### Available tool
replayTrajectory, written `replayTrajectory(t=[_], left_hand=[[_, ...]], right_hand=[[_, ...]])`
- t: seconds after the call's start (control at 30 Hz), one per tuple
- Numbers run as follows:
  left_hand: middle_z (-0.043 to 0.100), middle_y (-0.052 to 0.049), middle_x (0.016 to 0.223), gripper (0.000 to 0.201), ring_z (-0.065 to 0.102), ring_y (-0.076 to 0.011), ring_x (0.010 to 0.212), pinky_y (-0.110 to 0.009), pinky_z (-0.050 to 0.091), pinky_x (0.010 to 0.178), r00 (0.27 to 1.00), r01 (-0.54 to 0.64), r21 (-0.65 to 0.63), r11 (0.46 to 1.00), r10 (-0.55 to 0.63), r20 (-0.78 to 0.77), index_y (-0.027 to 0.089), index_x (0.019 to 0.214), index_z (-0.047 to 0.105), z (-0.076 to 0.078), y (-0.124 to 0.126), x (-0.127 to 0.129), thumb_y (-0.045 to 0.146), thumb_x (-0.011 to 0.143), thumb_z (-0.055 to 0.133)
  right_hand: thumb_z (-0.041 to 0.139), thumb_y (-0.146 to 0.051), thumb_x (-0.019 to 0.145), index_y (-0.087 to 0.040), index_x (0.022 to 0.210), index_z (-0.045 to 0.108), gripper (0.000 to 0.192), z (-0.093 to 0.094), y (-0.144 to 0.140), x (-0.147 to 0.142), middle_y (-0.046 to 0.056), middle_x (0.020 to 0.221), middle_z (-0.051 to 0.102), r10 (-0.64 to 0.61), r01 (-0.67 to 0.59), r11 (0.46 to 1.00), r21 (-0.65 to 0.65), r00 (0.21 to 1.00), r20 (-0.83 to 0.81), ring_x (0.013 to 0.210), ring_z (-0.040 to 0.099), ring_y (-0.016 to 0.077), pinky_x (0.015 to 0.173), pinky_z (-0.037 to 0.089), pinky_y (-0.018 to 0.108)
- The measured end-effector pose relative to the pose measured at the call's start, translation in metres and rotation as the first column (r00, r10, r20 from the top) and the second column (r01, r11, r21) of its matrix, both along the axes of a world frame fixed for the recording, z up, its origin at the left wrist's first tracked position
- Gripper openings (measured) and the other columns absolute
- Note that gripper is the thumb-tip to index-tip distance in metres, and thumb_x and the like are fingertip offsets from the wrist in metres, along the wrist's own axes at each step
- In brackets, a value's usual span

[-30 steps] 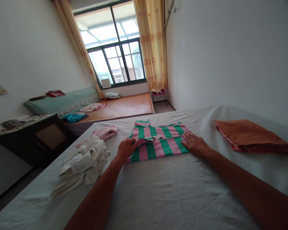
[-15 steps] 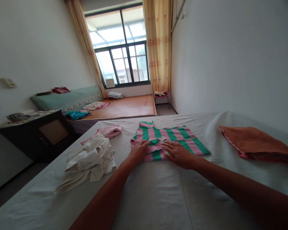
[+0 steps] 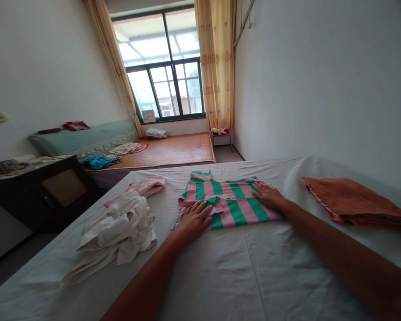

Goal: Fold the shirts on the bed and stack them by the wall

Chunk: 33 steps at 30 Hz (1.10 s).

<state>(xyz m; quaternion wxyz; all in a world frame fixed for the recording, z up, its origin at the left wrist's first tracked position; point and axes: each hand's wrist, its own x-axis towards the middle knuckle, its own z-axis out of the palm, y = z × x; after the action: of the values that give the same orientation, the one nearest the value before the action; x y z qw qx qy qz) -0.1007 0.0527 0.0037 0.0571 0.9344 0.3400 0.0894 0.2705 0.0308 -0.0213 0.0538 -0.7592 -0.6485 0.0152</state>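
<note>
A green and pink striped shirt (image 3: 238, 211) lies folded on the white sheet (image 3: 214, 276) in front of me. Flat on its left side, near the collar, rests my left hand (image 3: 195, 218), fingers spread. My right hand (image 3: 267, 195) lies on the shirt's far right part, also with the fingers stretched out. Neither hand grips the cloth. The fabric under both palms is hidden.
Left of the shirt sit a crumpled white garment (image 3: 123, 227) and a pink cloth (image 3: 152, 186). A folded orange-brown cloth (image 3: 354, 200) lies at the right. Beyond are a dark cabinet (image 3: 63, 191) and a bed with a brown mat (image 3: 183, 149).
My right hand has slid right and away across the shirt, from the collar to the far right part. My left hand has flattened out near the collar. The view has shifted slightly.
</note>
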Motion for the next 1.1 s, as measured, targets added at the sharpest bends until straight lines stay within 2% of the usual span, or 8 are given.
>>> replayTrajectory(t=[0.13, 0.23, 0.3, 0.5, 0.7, 0.87, 1.0, 1.1], left_hand=[[0.047, -0.001, 0.142, 0.045, 0.038, -0.0209, 0.133, -0.040, 0.029, 0.109, 0.992, 0.004, -0.075, 0.997, 0.006, 0.125, 0.031, 0.127, 0.056, 0.014, 0.013, -0.011, 0.048, 0.095, 0.030], [0.065, -0.005, 0.119, 0.042, 0.058, -0.0191, 0.112, -0.031, 0.042, 0.098, 0.930, -0.177, -0.145, 0.973, 0.214, 0.299, 0.022, 0.116, 0.063, 0.028, 0.034, -0.035, 0.036, 0.095, 0.030], [0.068, -0.006, 0.112, 0.037, 0.062, -0.0192, 0.104, -0.030, 0.045, 0.093, 0.875, -0.285, -0.173, 0.943, 0.330, 0.354, 0.019, 0.114, 0.063, 0.033, 0.045, -0.052, 0.030, 0.091, 0.036], [0.071, -0.003, 0.095, 0.033, 0.065, -0.0171, 0.086, -0.025, 0.048, 0.078, 0.896, -0.288, -0.246, 0.925, 0.351, 0.271, 0.022, 0.111, 0.063, 0.026, 0.046, -0.064, 0.035, 0.083, 0.051], [0.067, 0.000, 0.072, 0.024, 0.061, -0.0159, 0.068, -0.022, 0.042, 0.058, 0.893, -0.367, -0.260, 0.893, 0.416, 0.171, 0.019, 0.082, 0.066, 0.024, 0.042, -0.057, 0.040, 0.071, 0.063], [0.052, 0.003, 0.058, 0.026, 0.048, -0.0097, 0.052, -0.019, 0.033, 0.047, 0.909, -0.215, -0.423, 0.880, 0.339, 0.242, 0.015, 0.067, 0.056, 0.026, 0.044, -0.058, 0.041, 0.069, 0.061], [0.048, 0.005, 0.062, 0.030, 0.042, -0.0069, 0.050, -0.018, 0.032, 0.045, 0.849, -0.093, -0.534, 0.840, 0.347, 0.398, 0.016, 0.080, 0.052, 0.026, 0.039, -0.054, 0.044, 0.074, 0.057], [0.043, 0.008, 0.059, 0.043, 0.036, -0.0058, 0.046, -0.016, 0.026, 0.043, 0.855, -0.055, -0.599, 0.799, 0.348, 0.385, 0.016, 0.108, 0.050, 0.030, 0.035, -0.053, 0.041, 0.074, 0.060]], right_hand=[[0.027, -0.046, 0.092, -0.017, 0.137, 0.047, 0.057, 0.007, -0.001, 0.010, 0.008, 0.145, 0.042, 0.083, -0.081, 0.995, 0.060, 0.996, -0.029, 0.136, 0.032, 0.0226, 0.110, 0.025, 0.041], [0.034, -0.052, 0.089, -0.025, 0.117, 0.064, 0.049, 0.009, -0.010, 0.025, 0.005, 0.128, 0.060, 0.154, -0.139, 0.981, 0.133, 0.982, -0.110, 0.125, 0.046, 0.0255, 0.104, 0.035, 0.040], [0.044, -0.061, 0.082, -0.024, 0.110, 0.066, 0.052, 0.008, -0.017, 0.039, 0.007, 0.122, 0.063, 0.180, -0.151, 0.975, 0.161, 0.967, -0.183, 0.117, 0.052, 0.0288, 0.098, 0.040, 0.041], [0.060, -0.067, 0.067, -0.023, 0.080, 0.069, 0.047, 0.010, -0.029, 0.060, 0.010, 0.107, 0.068, 0.264, -0.206, 0.959, 0.193, 0.900, -0.348, 0.106, 0.057, 0.0323, 0.094, 0.042, 0.043], [0.070, -0.059, 0.060, -0.022, 0.104, 0.067, 0.057, 0.018, -0.032, 0.060, 0.008, 0.091, 0.070, 0.204, -0.156, 0.979, 0.132, 0.785, -0.585, 0.083, 0.064, 0.0277, 0.077, 0.052, 0.039], [0.070, -0.056, 0.064, -0.020, 0.091, 0.070, 0.046, 0.034, -0.042, 0.050, 0.007, 0.093, 0.072, 0.181, -0.179, 0.980, 0.088, 0.615, -0.768, 0.089, 0.065, 0.0287, 0.077, 0.054, 0.037], [0.059, -0.056, 0.076, -0.023, 0.121, 0.057, 0.057, 0.046, -0.051, 0.037, 0.009, 0.111, 0.067, 0.091, -0.131, 0.991, 0.028, 0.503, -0.859, 0.098, 0.064, 0.0280, 0.076, 0.056, 0.037], [0.059, -0.056, 0.076, -0.023, 0.141, 0.036, 0.076, 0.047, -0.056, 0.034, 0.011, 0.108, 0.068, -0.019, -0.142, 0.984, -0.105, 0.504, -0.863, 0.092, 0.066, 0.0269, 0.072, 0.057, 0.037]])
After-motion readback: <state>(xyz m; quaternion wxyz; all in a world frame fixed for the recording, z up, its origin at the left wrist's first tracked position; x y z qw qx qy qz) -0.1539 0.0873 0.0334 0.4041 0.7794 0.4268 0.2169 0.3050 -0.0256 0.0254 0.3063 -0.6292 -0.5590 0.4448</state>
